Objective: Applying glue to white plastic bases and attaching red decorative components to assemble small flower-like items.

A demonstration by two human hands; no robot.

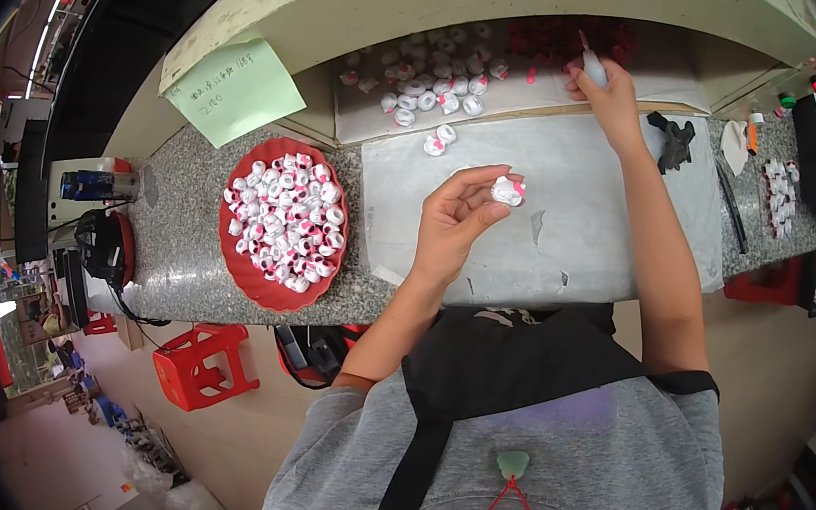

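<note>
My left hand (456,218) pinches a small white figure head (507,192) with a pink bow between thumb and fingertips, over the paper sheet (570,243). Higher up and to the right, my right hand (609,97) is wrapped round a small whitish squeeze bottle (593,69) with a thin nozzle pointing up. That hand is near a heap of small dark pink pieces (543,41) on the shelf floor. Two more white heads (438,142) lie at the sheet's far edge, and several others (438,82) are spread inside the shelf.
A red scalloped tray (229,260) full of white and pink heads stands on the granite counter (179,229) at left. A green paper note (236,89) hangs from the shelf edge. Right of the sheet are a crumpled black cloth (672,142) and a black strip (732,209).
</note>
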